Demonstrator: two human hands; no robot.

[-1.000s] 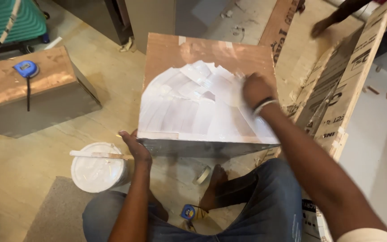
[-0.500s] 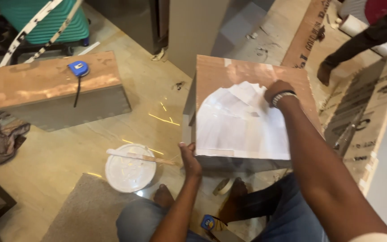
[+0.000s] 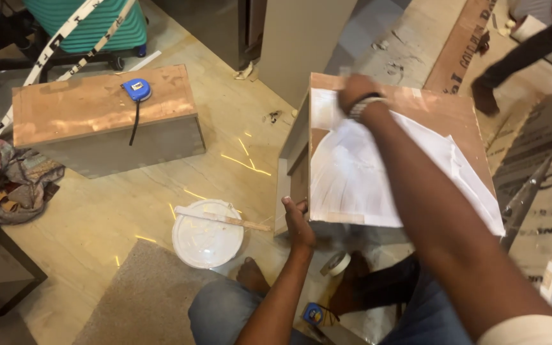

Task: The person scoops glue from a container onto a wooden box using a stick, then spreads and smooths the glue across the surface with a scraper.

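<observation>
At frame centre-right, our left hand (image 3: 296, 220) clamps the wooden box's (image 3: 445, 112) near-left corner; our right hand (image 3: 356, 89), fingers blurred, presses its white-smeared top, whose long axis runs left-right.

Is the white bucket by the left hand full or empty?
Full, nearly: the white bucket holds white paste up to its rim, and a wooden stick lies across its top.

Bucket (image 3: 207, 234) left of box (image 3: 442, 112), tape measure (image 3: 137, 89) on far box (image 3: 97, 112).
</observation>
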